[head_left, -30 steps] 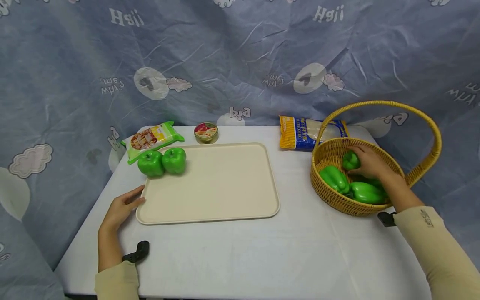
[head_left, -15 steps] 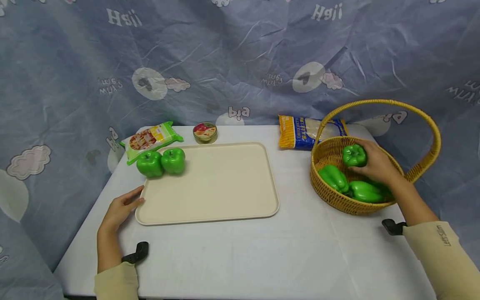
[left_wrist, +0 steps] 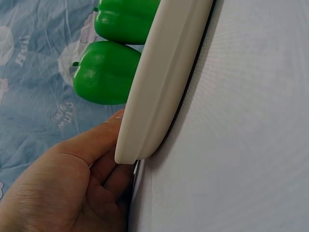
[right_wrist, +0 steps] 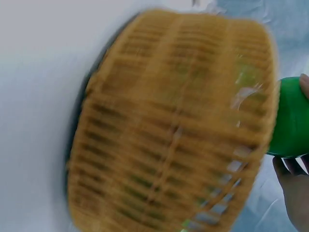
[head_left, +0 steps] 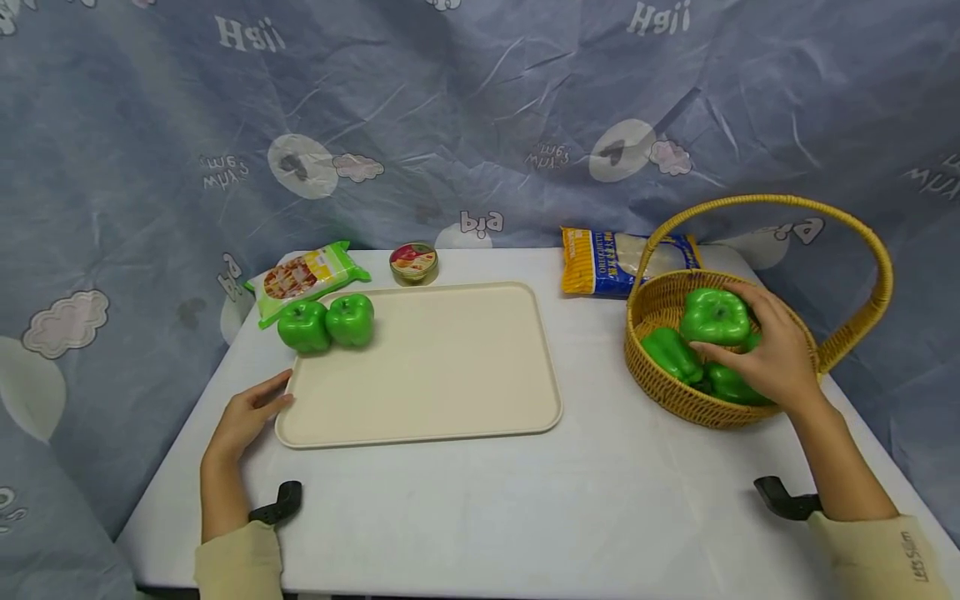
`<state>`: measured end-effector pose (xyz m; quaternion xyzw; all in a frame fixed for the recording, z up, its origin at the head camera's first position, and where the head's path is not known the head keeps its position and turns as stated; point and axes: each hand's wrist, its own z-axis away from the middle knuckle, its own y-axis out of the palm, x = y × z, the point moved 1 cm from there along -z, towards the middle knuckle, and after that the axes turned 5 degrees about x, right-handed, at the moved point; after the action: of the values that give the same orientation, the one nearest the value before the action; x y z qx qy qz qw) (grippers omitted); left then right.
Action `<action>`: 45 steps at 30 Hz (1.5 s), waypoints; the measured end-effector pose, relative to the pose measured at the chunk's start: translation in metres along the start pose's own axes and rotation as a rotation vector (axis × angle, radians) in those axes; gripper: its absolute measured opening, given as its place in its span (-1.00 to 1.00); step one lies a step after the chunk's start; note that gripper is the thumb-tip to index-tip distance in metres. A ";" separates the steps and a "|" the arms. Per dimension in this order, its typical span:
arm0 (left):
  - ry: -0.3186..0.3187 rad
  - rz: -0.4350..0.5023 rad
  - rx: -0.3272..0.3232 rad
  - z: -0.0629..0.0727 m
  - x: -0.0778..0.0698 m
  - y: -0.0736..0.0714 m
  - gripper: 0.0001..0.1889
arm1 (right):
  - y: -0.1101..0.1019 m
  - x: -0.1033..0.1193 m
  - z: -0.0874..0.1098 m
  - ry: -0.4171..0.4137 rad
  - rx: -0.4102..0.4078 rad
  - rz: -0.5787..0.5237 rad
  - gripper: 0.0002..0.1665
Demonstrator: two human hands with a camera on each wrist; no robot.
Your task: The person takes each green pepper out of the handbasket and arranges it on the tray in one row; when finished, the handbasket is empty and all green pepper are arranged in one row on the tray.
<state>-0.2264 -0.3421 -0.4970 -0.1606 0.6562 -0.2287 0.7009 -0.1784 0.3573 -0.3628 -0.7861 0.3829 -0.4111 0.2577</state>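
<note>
In the head view, my right hand (head_left: pixel 776 354) holds a green bell pepper (head_left: pixel 715 317) between thumb and fingers, above the wicker basket (head_left: pixel 675 404). More green peppers (head_left: pixel 671 355) lie inside that basket. The right wrist view shows the held pepper (right_wrist: pixel 292 118) beyond the basket's rim, with the fingers partly cut off. On the other side, my left hand (head_left: pixel 242 421) touches the left edge of a cream tray (head_left: pixel 420 367). Its thumb meets the rim in the left wrist view, and the other fingers are partly hidden. Two green peppers (head_left: pixel 350 320) sit together at the tray's far left corner.
Behind the tray lie a green snack packet (head_left: pixel 303 279) and a round tin (head_left: pixel 413 262). A blue and orange pasta bag (head_left: pixel 626 262) lies behind the basket. The basket's tall handle (head_left: pixel 780 200) arches over it. A patterned blue cloth (head_left: pixel 450 125) hangs at the back.
My right hand has lifted the bell pepper up from inside the basket and drawn it nearer. The left hand and the tray have stayed in place.
</note>
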 end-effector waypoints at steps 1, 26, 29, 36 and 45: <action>-0.001 0.000 -0.001 0.000 0.000 0.000 -0.34 | 0.001 0.006 0.001 -0.016 -0.018 -0.012 0.16; 0.010 0.003 0.011 0.000 0.000 0.001 -0.32 | 0.154 0.159 -0.066 -0.197 -0.006 -0.376 -0.02; 0.011 -0.001 0.004 0.000 0.000 0.000 -0.33 | 0.183 0.169 -0.072 -0.175 0.048 -0.416 -0.03; 0.016 0.009 0.010 0.000 0.002 -0.002 -0.33 | 0.239 0.185 -0.087 -0.041 0.164 -0.407 -0.04; 0.018 0.005 0.015 -0.001 0.002 -0.002 -0.34 | 0.282 0.190 -0.098 0.199 0.304 -0.336 0.00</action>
<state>-0.2273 -0.3451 -0.4980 -0.1517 0.6610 -0.2334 0.6969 -0.3009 0.0319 -0.4282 -0.7464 0.2042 -0.5765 0.2621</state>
